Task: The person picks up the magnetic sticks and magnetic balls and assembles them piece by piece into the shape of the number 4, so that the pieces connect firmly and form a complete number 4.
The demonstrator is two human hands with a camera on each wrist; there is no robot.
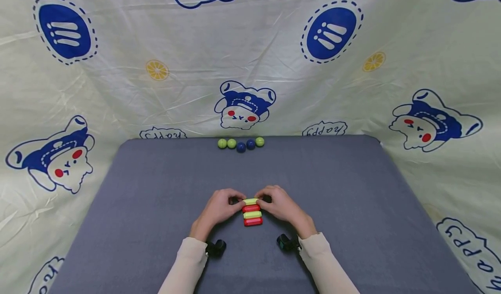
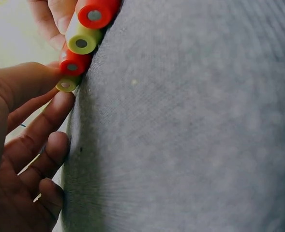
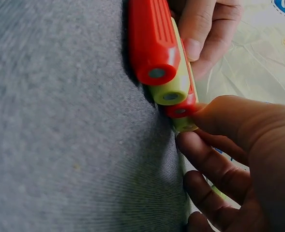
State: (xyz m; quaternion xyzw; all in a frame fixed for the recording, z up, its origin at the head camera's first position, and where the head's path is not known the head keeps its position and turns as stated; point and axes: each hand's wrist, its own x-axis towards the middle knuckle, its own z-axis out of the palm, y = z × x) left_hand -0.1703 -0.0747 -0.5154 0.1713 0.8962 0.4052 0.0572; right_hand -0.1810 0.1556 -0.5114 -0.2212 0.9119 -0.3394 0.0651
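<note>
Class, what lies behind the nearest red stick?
Behind the nearest red stick lie a yellow stick, another red stick, the far yellow stick between left hand and right hand, and, farther back, five balls. The table under the sticks is covered.

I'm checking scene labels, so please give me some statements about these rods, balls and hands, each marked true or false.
1. The left hand and right hand touch the farthest yellow-green rod. True.
2. The nearest rod is yellow-green. False: it is red.
3. Three yellow-green balls show in the head view. True.
4. The blue balls lie between the hands. False: they are near the far edge of the table.
</note>
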